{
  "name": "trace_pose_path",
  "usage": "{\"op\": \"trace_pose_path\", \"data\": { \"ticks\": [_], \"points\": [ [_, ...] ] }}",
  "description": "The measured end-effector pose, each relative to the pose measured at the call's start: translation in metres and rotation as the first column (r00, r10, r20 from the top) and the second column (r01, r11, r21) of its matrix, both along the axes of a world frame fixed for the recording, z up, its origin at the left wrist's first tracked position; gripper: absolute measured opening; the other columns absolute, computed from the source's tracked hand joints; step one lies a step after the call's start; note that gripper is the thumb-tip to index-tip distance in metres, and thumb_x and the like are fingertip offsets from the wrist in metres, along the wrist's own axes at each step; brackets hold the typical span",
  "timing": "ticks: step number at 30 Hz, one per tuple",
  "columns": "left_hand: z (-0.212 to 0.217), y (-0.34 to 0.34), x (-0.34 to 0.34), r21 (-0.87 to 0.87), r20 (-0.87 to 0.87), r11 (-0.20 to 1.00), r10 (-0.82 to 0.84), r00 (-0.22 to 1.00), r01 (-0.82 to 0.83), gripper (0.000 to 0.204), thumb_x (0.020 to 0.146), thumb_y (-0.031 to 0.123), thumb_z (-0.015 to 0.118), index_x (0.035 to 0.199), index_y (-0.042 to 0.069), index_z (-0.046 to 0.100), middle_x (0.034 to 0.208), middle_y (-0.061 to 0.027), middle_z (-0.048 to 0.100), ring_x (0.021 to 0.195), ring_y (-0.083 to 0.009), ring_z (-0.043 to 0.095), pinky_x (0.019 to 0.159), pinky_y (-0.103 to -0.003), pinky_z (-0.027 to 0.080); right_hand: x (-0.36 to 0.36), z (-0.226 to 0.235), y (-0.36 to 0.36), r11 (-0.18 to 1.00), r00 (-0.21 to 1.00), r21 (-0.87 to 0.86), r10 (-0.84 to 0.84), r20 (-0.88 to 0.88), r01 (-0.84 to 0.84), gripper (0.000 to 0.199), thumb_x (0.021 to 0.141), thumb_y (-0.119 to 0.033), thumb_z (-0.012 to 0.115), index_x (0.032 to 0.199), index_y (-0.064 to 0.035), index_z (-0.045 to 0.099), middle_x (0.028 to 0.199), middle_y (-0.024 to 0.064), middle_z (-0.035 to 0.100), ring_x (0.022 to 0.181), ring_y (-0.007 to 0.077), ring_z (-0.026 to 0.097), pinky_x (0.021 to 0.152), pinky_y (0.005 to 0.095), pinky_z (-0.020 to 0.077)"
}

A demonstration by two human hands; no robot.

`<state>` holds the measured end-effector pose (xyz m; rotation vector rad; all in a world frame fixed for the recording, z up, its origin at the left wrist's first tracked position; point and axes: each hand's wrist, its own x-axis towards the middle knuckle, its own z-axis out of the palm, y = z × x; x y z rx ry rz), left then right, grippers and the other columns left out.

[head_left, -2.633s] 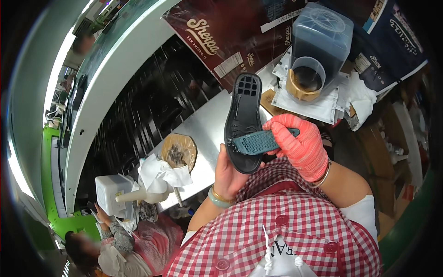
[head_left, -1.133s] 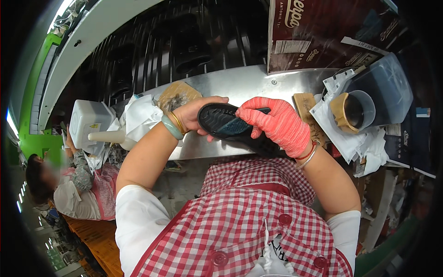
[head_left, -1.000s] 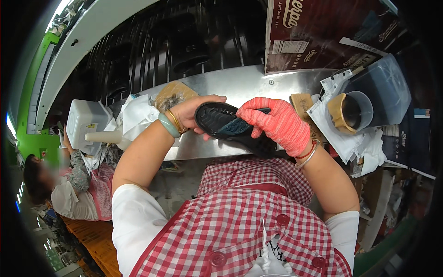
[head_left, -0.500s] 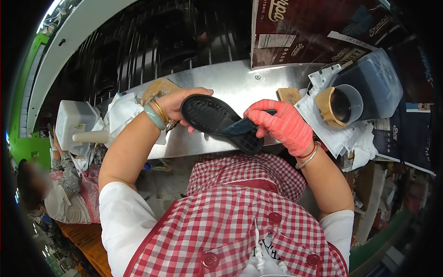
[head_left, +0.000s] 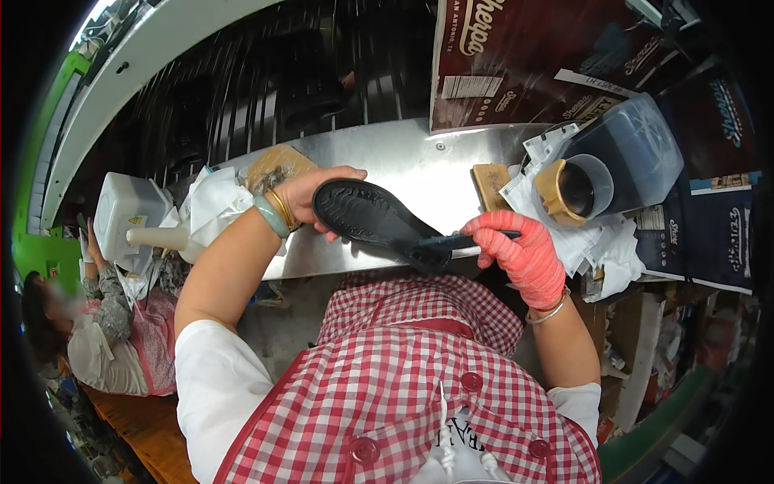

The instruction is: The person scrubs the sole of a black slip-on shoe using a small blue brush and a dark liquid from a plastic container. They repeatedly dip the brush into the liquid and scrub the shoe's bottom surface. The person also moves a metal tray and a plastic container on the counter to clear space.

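A metal counter [head_left: 395, 157] runs left to right on the far side of the person. At its far right stands a maroon carton [head_left: 516, 101], and on the near side of that, a translucent tank [head_left: 645, 157]. A white container [head_left: 129, 214] stands at the left. 1 black shoe sole [head_left: 363, 216] is over the counter's near edge, slanting with its left end farther off. The bare left hand [head_left: 308, 195] has that end in a narrow grip. The right hand [head_left: 520, 254], in a coral knit glove, pinches 1 thin dark tool [head_left: 463, 240], its grip narrow too; the tool's left end overlaps the sole's right end, though contact cannot be told. Just beside the tank is 1 clear cup [head_left: 597, 185] of dark liquid. Left of the cup lies 1 small tan block [head_left: 490, 187].
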<state>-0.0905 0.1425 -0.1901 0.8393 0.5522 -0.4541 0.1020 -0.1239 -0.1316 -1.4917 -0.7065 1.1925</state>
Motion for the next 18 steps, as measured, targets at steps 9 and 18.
{"op": "trace_pose_path", "data": {
  "ticks": [9,18],
  "points": [
    [0.016,-0.022,0.006,-0.033,0.029,0.997,-0.075,0.997,0.076,0.061,0.090,0.050,0.037,0.091,-0.007,0.060,0.062,-0.0198,0.062,0.041,-0.0273,0.060,0.027,-0.024,0.042,-0.033,-0.007,0.043,0.717,0.764,0.498,0.074,0.641,-0.487,0.026,0.074,-0.013,0.071,0.099,-0.0057,0.065,0.102,0.0116,0.065,0.089,0.0256,0.062,0.079,0.0330,0.0499],
    [-0.004,-0.010,-0.012,-0.018,0.098,0.999,-0.029,0.995,0.030,0.062,0.091,0.051,0.036,0.095,-0.005,0.061,0.064,-0.0194,0.063,0.045,-0.0285,0.062,0.030,-0.027,0.045,-0.016,0.016,0.004,0.729,0.481,0.218,0.171,0.860,-0.649,0.027,0.073,-0.014,0.071,0.097,-0.0050,0.064,0.096,0.0102,0.066,0.080,0.0265,0.063,0.072,0.0339,0.0510]
  ]
}}
